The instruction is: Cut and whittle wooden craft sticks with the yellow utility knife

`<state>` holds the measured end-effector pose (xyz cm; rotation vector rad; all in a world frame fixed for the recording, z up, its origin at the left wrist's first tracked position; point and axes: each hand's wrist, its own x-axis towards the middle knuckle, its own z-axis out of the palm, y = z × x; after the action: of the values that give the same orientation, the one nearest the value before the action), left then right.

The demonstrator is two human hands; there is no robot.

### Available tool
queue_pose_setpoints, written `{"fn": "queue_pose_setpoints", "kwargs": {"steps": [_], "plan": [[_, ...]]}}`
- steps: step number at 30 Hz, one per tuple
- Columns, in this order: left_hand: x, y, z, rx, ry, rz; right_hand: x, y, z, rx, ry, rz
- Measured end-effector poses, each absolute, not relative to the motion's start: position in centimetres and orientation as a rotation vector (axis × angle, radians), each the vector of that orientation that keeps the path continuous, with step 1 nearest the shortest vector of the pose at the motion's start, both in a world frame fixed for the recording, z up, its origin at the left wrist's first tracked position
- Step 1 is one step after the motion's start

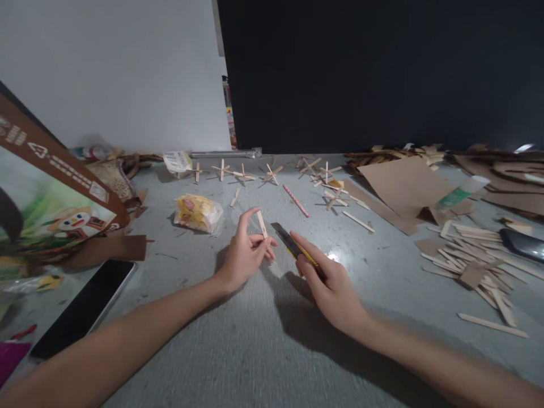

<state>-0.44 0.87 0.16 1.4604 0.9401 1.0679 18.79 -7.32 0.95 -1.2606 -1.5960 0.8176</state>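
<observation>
Between the thumb and forefinger of my left hand (246, 249) a short piece of wooden craft stick (262, 224) stands nearly upright. My right hand (334, 286) is closed around a yellow and black utility knife (302, 253). Its dark blade end points up and left toward the stick, with a small gap between them. Beyond my hands, a red pencil (296, 200) lies on the grey table (204, 351). Several small crossed-stick pieces, such as this one (271, 173), stand in a row farther back.
A pile of craft sticks (476, 266) and brown cardboard (403, 184) with a glue stick (462, 193) lie on the right. On the left are a phone (85, 306), a printed paper bag (63, 187) and a yellow plastic packet (198, 213). A dark panel (382, 73) rises behind.
</observation>
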Motion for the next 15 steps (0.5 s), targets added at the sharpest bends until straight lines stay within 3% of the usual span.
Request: {"fn": "queue_pose_setpoints", "kwargs": {"steps": [6,15], "plan": [[-0.4,0.6,0.4,1.448,0.873,1.01,19.7,-6.0,0.8,-1.276,-1.677,0.582],[-0.9,0.4,0.3,1.64,0.734,0.625,20.1,-4.5,0.7,-1.189,-1.731,0.626]]}}
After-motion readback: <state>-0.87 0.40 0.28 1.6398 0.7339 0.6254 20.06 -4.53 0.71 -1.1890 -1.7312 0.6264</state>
